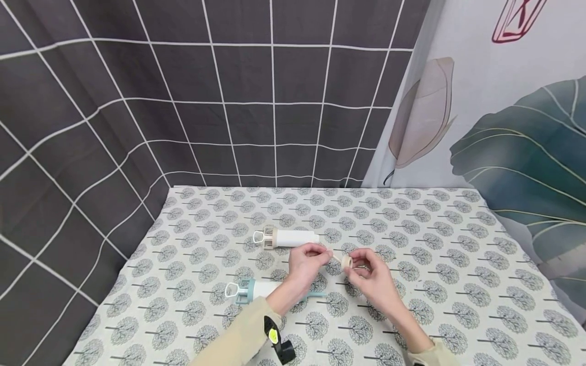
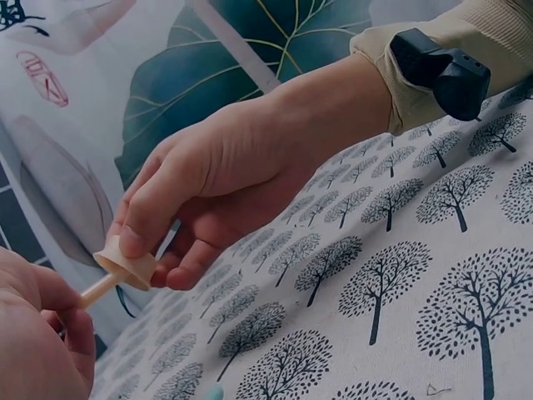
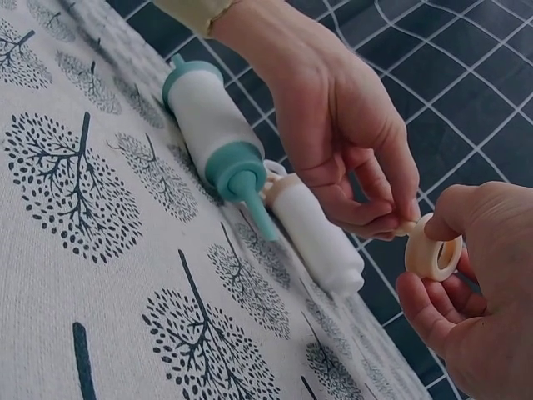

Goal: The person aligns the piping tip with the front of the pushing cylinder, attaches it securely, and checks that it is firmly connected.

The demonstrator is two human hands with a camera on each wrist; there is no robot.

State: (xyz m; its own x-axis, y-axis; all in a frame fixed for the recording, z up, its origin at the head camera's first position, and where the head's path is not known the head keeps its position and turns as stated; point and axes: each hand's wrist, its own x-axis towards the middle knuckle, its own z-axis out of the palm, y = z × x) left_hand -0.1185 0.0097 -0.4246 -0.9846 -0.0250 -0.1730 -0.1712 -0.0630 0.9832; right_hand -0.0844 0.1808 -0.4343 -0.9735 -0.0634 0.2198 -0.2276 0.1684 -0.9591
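Note:
Between the two hands, clear above the cloth, is a cream nozzle cap [image 1: 347, 262] with a ring-shaped collar and a thin spout. My left hand [image 1: 305, 267] pinches the spout near its tip. The right hand [image 1: 374, 279] holds the collar between thumb and fingers; its open round end shows in the right wrist view. Behind the left hand lies a white tube with a cream handle end [image 1: 293, 238], its other end a bare white neck. A second white tube with teal ends [image 3: 208, 117] lies nearer, with a teal nozzle fitted; the left forearm partly covers it in the head view.
A white cloth printed with grey trees [image 1: 439, 254] covers the table. Behind and to the left hangs a dark curtain with white grid lines [image 1: 238, 122]. On the right hangs a pale leaf-print curtain [image 1: 476, 101].

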